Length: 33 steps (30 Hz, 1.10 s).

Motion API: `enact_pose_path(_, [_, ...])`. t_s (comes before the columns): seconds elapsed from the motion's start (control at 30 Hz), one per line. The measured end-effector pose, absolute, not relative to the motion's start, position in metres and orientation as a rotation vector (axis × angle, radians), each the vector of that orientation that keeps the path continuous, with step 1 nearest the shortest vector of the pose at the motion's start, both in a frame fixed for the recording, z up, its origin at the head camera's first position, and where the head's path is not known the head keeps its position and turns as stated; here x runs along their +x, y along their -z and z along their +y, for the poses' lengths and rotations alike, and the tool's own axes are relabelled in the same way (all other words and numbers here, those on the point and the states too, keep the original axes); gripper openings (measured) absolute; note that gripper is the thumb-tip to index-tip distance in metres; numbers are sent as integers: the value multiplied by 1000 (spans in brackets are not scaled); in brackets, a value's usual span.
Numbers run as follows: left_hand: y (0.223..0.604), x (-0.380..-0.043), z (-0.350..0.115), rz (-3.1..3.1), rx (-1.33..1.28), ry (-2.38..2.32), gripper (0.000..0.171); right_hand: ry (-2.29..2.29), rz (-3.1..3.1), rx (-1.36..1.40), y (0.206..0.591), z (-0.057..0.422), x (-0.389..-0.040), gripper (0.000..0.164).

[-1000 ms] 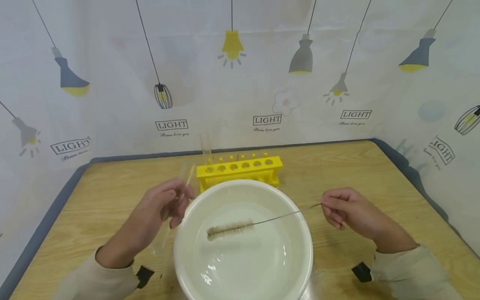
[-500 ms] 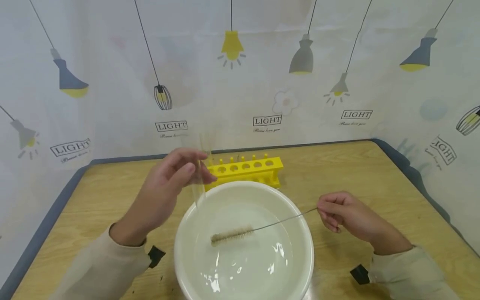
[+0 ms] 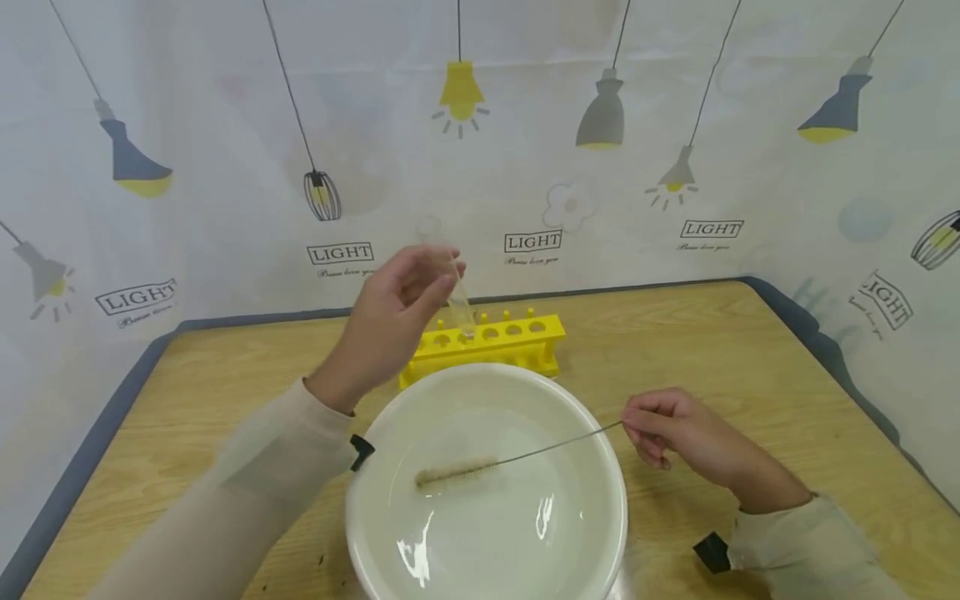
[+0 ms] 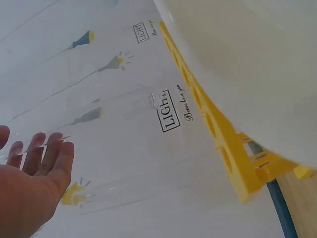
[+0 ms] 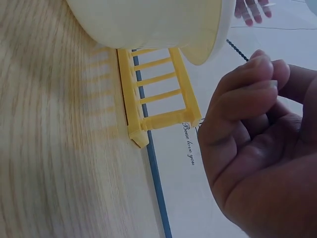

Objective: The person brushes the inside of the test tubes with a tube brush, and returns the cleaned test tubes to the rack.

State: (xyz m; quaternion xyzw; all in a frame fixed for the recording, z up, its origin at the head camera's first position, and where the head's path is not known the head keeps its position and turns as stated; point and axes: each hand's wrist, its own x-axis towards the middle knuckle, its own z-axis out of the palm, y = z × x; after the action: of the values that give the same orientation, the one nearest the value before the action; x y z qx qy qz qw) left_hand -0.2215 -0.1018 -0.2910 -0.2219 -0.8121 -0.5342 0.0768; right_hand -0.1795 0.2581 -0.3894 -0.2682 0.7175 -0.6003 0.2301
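My left hand (image 3: 390, 325) holds a clear glass test tube (image 3: 461, 307) by its upper part, thumb against fingers. The tube leans, and its lower end overlaps the third hole of the yellow test tube rack (image 3: 558, 329) in the head view. My left hand covers the rack's left end. My right hand (image 3: 678, 437), right of the white basin (image 3: 617, 500), pinches the thin wire handle of a test tube brush (image 3: 457, 475) between thumb and fingers. The bristle head lies over the water inside the basin. In the right wrist view the twisted wire (image 5: 237, 49) runs up from the fingertips.
The basin stands directly in front of the rack on a wooden table (image 3: 750, 350). A white sheet printed with lamps (image 3: 600, 108) hangs behind the table's dark edge. Black pieces (image 3: 712, 552) stick out at both sleeve cuffs.
My left hand has carried the test tube from left of the basin, forward and right, up to the rack. My right hand has shifted slightly left with the brush.
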Motion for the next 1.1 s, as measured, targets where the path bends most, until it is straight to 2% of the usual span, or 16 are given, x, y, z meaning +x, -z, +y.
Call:
enact_pose_path(0.5, [307,-242,-84,-2523,-526,1593,34,1573,2066,-691,389,256,-178,35])
enact_pose_path(1.1, [307,-258,-65,-2700,-588,1532,36,1562,2082,-694,388,255,-176,36])
